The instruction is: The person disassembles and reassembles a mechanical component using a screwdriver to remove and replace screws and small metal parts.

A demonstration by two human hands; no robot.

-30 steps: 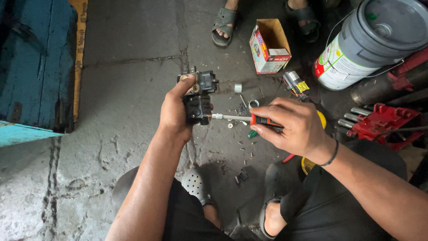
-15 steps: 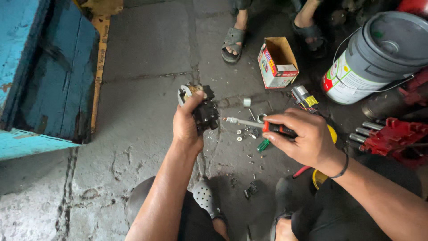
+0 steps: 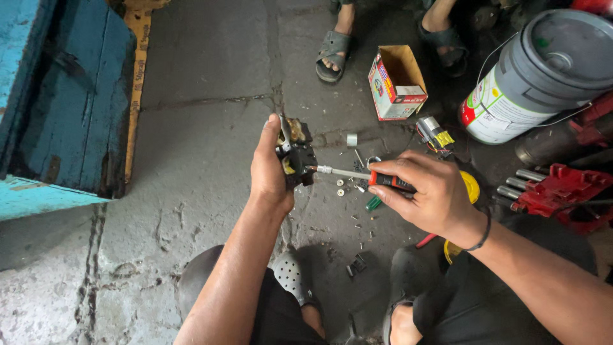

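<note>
Left hand (image 3: 271,169) at centre frame, grip clenched around a small black electrical part (image 3: 295,153) with brassy metal showing at top, held up off the concrete floor (image 3: 204,96). Right hand (image 3: 431,195) right of centre, grip clenched on a screwdriver (image 3: 373,179) with red and black handle; its metal shaft runs left, tip touching the black part's right side. Black band on the right wrist.

On the floor below and between the hands: small washers (image 3: 340,187), screws and bits scattered, a green-handled tool (image 3: 372,204) partly under the right hand, a small black clip (image 3: 356,265) lower down. A short grey sleeve (image 3: 352,139) lies just above the shaft. Yellow round object (image 3: 471,185) mostly hidden behind the right hand.

Upper centre: open cardboard box (image 3: 396,83), red and white sides, empty-looking inside. Just right of it a small cylindrical part (image 3: 435,133) with yellow label. Upper right: large grey bucket (image 3: 543,70) with lid and wire handle. Right edge: red tool (image 3: 562,191) with chrome pins. Left edge: blue painted wooden box (image 3: 64,102), worn.

Top of frame: another person's feet in grey sandals (image 3: 332,54). Bottom: the person's own knees, dark shorts, a perforated grey clog (image 3: 290,278)
</note>
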